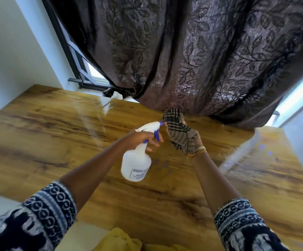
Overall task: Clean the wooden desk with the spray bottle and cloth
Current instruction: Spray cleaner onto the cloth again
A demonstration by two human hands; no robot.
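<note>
My left hand (143, 137) grips the neck of a white spray bottle (136, 164) with a blue trigger, held above the wooden desk (56, 142). The bottle's nozzle points right and nearly touches a checked brown cloth (178, 132). That cloth is bunched in my right hand (192, 140), raised over the middle of the desk. Thin bangles ring my right wrist. Both forearms reach in from the bottom of the view in patterned sleeves.
A dark leaf-patterned curtain (201, 57) hangs at the desk's far edge and drapes onto its right rear part. A black window frame (78, 67) and white wall lie at the back left. Yellow fabric (121, 240) shows at the near edge.
</note>
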